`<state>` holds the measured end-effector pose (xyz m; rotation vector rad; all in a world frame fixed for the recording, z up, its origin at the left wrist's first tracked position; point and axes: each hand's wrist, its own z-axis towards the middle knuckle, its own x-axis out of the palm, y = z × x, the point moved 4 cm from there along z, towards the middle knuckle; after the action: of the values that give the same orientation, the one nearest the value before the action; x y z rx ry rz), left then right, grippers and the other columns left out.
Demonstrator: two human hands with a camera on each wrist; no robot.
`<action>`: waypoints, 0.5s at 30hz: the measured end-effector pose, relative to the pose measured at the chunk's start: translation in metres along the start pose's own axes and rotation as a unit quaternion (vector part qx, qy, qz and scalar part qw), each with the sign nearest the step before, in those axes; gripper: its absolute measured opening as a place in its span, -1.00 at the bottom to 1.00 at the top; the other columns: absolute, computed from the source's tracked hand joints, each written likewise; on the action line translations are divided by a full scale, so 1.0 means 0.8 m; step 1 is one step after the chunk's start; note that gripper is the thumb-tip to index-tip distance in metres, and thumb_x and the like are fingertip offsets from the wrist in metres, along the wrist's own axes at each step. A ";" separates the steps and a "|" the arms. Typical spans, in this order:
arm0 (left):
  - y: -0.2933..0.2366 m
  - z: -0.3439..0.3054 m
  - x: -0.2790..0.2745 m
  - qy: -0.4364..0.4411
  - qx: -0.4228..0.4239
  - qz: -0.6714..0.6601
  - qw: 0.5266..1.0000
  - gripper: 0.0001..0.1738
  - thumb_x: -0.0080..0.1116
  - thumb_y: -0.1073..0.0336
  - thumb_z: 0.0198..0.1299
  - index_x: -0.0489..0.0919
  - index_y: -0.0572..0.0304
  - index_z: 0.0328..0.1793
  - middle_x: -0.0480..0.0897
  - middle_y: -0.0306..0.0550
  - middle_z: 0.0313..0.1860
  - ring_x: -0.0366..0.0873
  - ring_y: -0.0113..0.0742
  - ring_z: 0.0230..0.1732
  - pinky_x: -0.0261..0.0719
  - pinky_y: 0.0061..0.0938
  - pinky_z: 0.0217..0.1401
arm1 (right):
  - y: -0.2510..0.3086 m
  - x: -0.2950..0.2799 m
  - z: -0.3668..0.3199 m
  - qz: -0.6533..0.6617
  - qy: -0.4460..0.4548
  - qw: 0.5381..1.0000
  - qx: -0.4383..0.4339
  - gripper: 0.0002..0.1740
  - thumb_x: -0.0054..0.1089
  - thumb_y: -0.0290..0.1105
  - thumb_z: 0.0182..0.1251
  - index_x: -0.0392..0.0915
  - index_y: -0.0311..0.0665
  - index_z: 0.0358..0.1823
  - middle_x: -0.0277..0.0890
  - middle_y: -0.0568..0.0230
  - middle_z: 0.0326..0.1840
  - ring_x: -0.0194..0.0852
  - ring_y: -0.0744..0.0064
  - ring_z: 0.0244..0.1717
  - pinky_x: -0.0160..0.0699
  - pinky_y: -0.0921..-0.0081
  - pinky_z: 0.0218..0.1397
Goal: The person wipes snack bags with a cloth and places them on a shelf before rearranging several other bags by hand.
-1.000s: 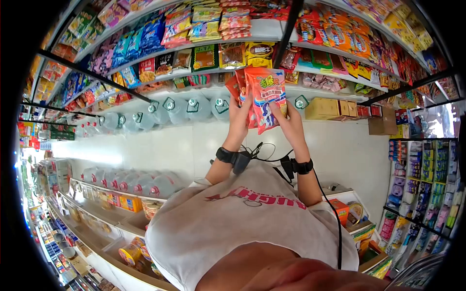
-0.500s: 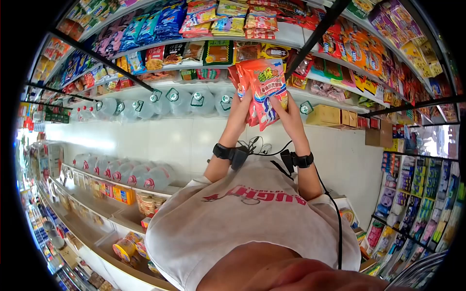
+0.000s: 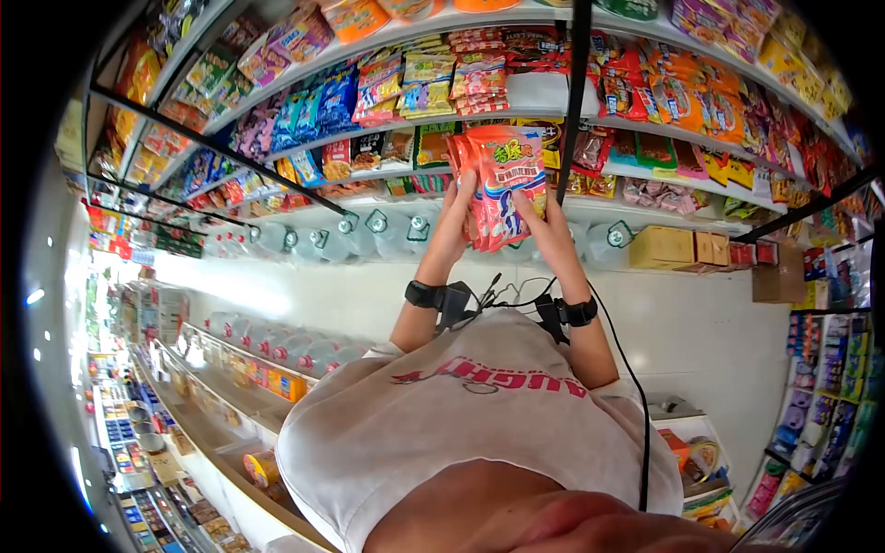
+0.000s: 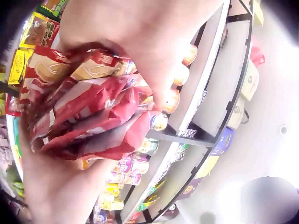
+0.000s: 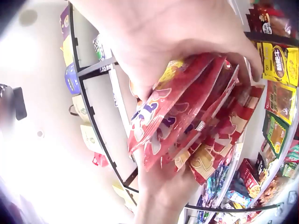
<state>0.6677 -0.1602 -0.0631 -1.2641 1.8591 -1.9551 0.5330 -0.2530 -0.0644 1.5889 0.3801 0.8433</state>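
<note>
Several red-orange snack packets (image 3: pixel 505 184) are held upright as a stack in front of the chest, with green-and-yellow lettering on the nearest one. My left hand (image 3: pixel 454 219) grips the stack from the left side. On the other side my right hand (image 3: pixel 550 232) holds it, the thumb lying across the front packet. From below, the left wrist view shows the packets' (image 4: pixel 98 112) red lower ends fanned slightly apart between both hands. In the right wrist view the packets (image 5: pixel 182 116) sit under the curled right hand (image 5: pixel 177 32). Their far faces are mostly hidden.
Shelves of bagged snacks (image 3: pixel 429 83) curve across the front, beyond the hands. Large water bottles (image 3: pixel 378 235) and yellow boxes (image 3: pixel 664 247) line the floor beneath. A black shelf post (image 3: pixel 575 92) rises just behind the packets. A cable (image 3: pixel 636 405) hangs by the right arm.
The head view has swung, so shelves, bottles and boxes sit differently in the frame. Both hands keep hold of the packets, which have barely shifted relative to the body.
</note>
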 end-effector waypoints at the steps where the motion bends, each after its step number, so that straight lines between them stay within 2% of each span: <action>1: -0.003 0.002 0.007 0.015 -0.015 0.041 0.999 -0.29 0.21 -0.14 0.38 0.33 0.20 0.40 0.62 -0.26 -0.21 0.43 -0.68 -0.59 0.24 -0.70 -0.66 | -0.002 -0.009 0.001 0.014 -0.007 1.000 0.002 -0.39 0.32 -0.09 0.43 0.41 -0.34 0.31 0.60 0.34 0.03 0.54 0.66 -0.06 0.56 0.62 -0.05; 2: -0.005 0.004 0.014 0.031 -0.028 0.081 0.996 -0.30 0.21 -0.15 0.38 0.34 0.21 0.39 0.62 -0.26 -0.21 0.45 -0.68 -0.57 0.26 -0.70 -0.64 | -0.002 -0.016 0.001 0.029 -0.008 1.000 -0.006 -0.40 0.32 -0.09 0.43 0.41 -0.34 0.31 0.60 0.34 0.03 0.54 0.66 -0.06 0.56 0.63 -0.05; 4: -0.017 0.002 0.017 0.092 -0.090 0.253 0.959 -0.31 0.21 -0.14 0.38 0.35 0.21 0.38 0.63 -0.27 -0.16 0.51 -0.68 -0.47 0.33 -0.72 -0.55 | 0.002 -0.035 -0.004 0.052 -0.007 0.998 -0.020 -0.40 0.32 -0.10 0.43 0.42 -0.34 0.31 0.60 0.35 0.04 0.54 0.68 -0.07 0.55 0.65 -0.05; 6: -0.022 0.000 0.049 0.110 -0.046 0.228 0.966 -0.25 0.22 -0.09 0.38 0.28 0.26 0.47 0.60 -0.15 0.11 0.58 -0.54 -0.05 0.54 -0.65 -0.12 | 0.007 -0.040 -0.009 0.038 -0.020 0.998 -0.048 -0.37 0.35 -0.09 0.40 0.40 -0.34 0.32 0.61 0.23 0.07 0.56 0.56 -0.02 0.54 0.55 0.08; 8: -0.033 -0.013 0.076 0.129 -0.016 0.234 0.964 -0.22 0.26 -0.05 0.37 0.25 0.28 0.50 0.56 -0.09 0.22 0.57 -0.44 0.12 0.58 -0.56 0.08 | 0.008 -0.047 -0.012 0.001 -0.039 0.996 -0.080 -0.35 0.36 -0.09 0.38 0.40 -0.35 0.32 0.61 0.17 0.07 0.56 0.49 0.02 0.52 0.49 0.14; 9: -0.026 -0.004 0.061 0.138 -0.034 0.309 0.940 -0.24 0.30 0.05 0.35 0.26 0.30 0.50 0.54 -0.03 0.28 0.57 -0.33 0.21 0.59 -0.44 0.21 | 0.006 -0.052 -0.012 -0.011 -0.038 0.996 -0.081 -0.31 0.37 -0.07 0.37 0.37 -0.35 0.34 0.58 0.11 0.11 0.57 0.39 0.05 0.52 0.45 0.16; 12: -0.021 -0.016 0.096 0.092 -0.060 0.262 0.959 -0.28 0.30 0.14 0.35 0.26 0.29 0.50 0.55 -0.05 0.29 0.57 -0.33 0.22 0.58 -0.42 0.23 | -0.001 -0.062 -0.014 -0.043 -0.041 0.995 -0.083 -0.20 0.37 0.00 0.34 0.28 -0.35 0.41 0.50 -0.09 0.22 0.60 0.10 0.14 0.53 0.32 0.21; 13: -0.011 -0.008 0.082 0.080 -0.055 0.237 0.967 -0.34 0.26 0.21 0.36 0.29 0.29 0.48 0.56 -0.03 0.28 0.60 -0.30 0.20 0.60 -0.39 0.24 | -0.002 -0.065 -0.015 -0.062 -0.031 0.994 -0.084 -0.12 0.36 0.04 0.32 0.20 -0.34 0.47 0.43 -0.18 0.28 0.57 -0.03 0.20 0.53 0.28 0.23; 15: 0.002 0.002 0.067 0.059 -0.097 0.189 0.975 -0.37 0.26 0.23 0.34 0.31 0.29 0.45 0.58 -0.02 0.26 0.61 -0.28 0.19 0.63 -0.38 0.21 | 0.002 -0.073 -0.017 -0.044 -0.021 0.992 -0.117 -0.10 0.36 0.05 0.33 0.17 -0.35 0.48 0.43 -0.18 0.28 0.56 -0.02 0.21 0.53 0.28 0.23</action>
<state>0.6338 -0.1956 -0.0407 -0.7716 2.2000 -1.7106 0.4835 -0.2824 -0.0804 1.3602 0.3065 0.7570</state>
